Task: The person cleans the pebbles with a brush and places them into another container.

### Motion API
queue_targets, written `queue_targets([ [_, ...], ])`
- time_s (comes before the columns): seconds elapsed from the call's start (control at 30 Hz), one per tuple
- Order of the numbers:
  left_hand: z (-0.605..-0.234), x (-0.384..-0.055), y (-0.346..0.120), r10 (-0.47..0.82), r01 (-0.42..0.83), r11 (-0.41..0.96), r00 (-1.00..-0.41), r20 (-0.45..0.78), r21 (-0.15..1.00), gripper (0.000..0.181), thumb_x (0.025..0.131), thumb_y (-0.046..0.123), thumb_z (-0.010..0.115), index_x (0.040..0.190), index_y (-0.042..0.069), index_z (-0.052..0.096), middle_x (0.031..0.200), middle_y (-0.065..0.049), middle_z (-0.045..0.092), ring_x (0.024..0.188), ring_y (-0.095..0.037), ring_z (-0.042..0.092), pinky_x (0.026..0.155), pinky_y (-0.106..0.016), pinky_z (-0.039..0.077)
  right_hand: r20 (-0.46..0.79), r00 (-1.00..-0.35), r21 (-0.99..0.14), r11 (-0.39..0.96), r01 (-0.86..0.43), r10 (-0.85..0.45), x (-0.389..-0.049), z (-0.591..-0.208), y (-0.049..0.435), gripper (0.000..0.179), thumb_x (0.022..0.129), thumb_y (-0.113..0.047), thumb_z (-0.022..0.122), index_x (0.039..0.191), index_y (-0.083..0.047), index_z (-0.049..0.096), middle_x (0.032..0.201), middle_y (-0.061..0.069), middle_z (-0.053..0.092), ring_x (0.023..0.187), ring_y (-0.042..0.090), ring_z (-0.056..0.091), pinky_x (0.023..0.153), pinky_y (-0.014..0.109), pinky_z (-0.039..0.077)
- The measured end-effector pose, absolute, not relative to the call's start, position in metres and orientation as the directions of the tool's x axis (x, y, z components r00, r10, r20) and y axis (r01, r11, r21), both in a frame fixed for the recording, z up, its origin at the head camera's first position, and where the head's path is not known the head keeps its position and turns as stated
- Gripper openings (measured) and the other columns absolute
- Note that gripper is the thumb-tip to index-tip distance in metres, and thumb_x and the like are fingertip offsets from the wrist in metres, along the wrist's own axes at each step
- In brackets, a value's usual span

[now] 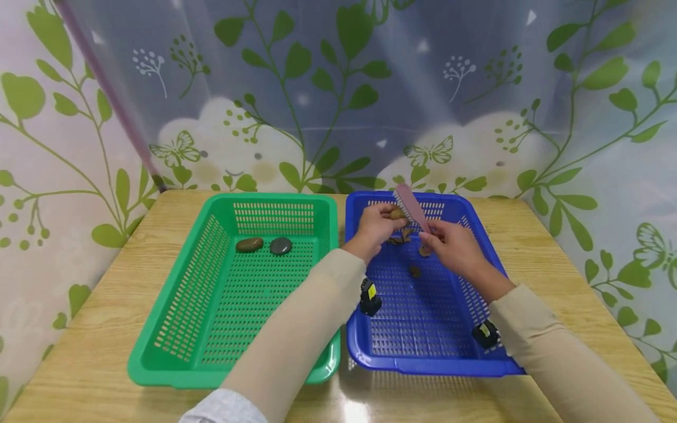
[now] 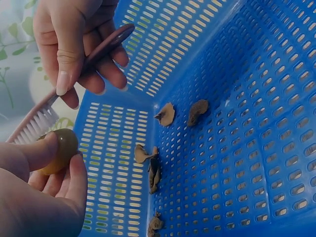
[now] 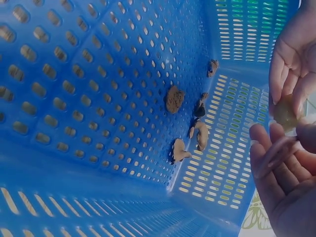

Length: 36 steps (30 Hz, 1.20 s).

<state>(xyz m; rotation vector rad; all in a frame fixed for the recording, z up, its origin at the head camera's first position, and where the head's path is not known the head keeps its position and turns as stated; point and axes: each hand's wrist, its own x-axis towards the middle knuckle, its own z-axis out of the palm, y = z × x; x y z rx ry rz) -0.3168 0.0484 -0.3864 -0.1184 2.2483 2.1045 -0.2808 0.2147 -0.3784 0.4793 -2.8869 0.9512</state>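
Note:
Over the far end of the blue basket [image 1: 423, 367], my left hand [image 1: 372, 229] pinches a smooth yellowish-brown stone [image 2: 66, 150] between thumb and fingers. My right hand [image 1: 459, 247] grips the handle of a pink brush [image 1: 412, 205] with white bristles [image 2: 43, 118]. The bristles face the stone at very close range; whether they touch it I cannot tell. Below the hands, several brown, shrivelled pieces like dried mushrooms [image 2: 168, 114] lie on the basket floor, most near its far wall.
A green basket [image 1: 158, 305] stands to the left, holding a brown stone [image 1: 249, 244] and a dark grey stone [image 1: 281, 245]. Both baskets rest on a wooden table [image 1: 95, 329]. Behind it hangs a leaf-patterned cloth [image 1: 328, 117]. Black wrist devices [image 1: 370, 298] sit under both forearms.

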Motion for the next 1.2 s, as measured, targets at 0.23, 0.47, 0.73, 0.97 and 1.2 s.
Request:
queue_targets([
  [0.23,-0.3861,-0.3162,0.0489,-0.05,-0.114,0.055,-0.993,-0.111,0.992,0.026,0.086,-0.001,0.071,0.112,0.001,0.068,0.109,-0.013,0.069,0.098,-0.024,0.065,0.086,-0.034,0.052,0.107,-0.954,-0.56,0.775,-0.292,-0.282,-0.2804,-0.3785,0.2159,0.029,0.102,-0.02,0.051,0.116,0.003,0.062,0.091,0.017,0.071,0.073,0.022,0.063,0.058,0.031,0.04],
  [0.47,-0.3851,-0.3155,0.0481,-0.066,-0.105,0.007,-0.992,-0.105,0.994,0.028,0.09,-0.001,0.065,0.118,0.001,0.066,0.112,-0.016,0.066,0.089,-0.019,0.062,0.081,-0.032,0.054,0.003,-0.968,-0.505,0.835,-0.218,-0.252,-0.2822,-0.3779,0.2198,0.026,0.102,-0.019,0.052,0.104,0.003,0.065,0.081,0.012,0.068,0.066,0.019,0.056,0.056,0.03,0.04],
  [0.73,-0.3857,-0.3162,0.0477,-0.094,-0.09,-0.008,-0.991,-0.091,0.996,0.024,0.095,0.003,0.06,0.118,0.004,0.065,0.117,-0.015,0.061,0.089,-0.019,0.059,0.082,-0.032,0.053,-0.055,-0.977,-0.512,0.846,-0.149,-0.205,-0.2825,-0.3775,0.2221,0.027,0.102,-0.019,0.049,0.103,0.005,0.063,0.088,0.016,0.069,0.077,0.026,0.065,0.06,0.033,0.046],
  [0.97,-0.3869,-0.3166,0.0478,-0.062,-0.112,-0.014,-0.992,-0.112,0.994,0.027,0.091,0.009,0.068,0.117,0.004,0.065,0.111,-0.012,0.066,0.094,-0.02,0.062,0.085,-0.034,0.052,0.053,-0.982,-0.528,0.83,-0.182,-0.181,-0.2815,-0.3771,0.22,0.031,0.103,-0.02,0.048,0.117,0.005,0.06,0.089,0.016,0.068,0.074,0.025,0.063,0.057,0.032,0.044],
  [1.2,-0.3855,-0.3161,0.0483,-0.001,-0.144,-0.068,-0.989,-0.145,0.987,0.035,0.09,0.006,0.068,0.124,0.002,0.062,0.112,-0.015,0.067,0.094,-0.023,0.066,0.091,-0.04,0.052,0.093,-0.978,-0.549,0.809,-0.208,-0.188,-0.2809,-0.3765,0.2181,0.036,0.103,-0.021,0.048,0.126,0.005,0.057,0.096,0.018,0.07,0.086,0.029,0.067,0.065,0.038,0.048],
])
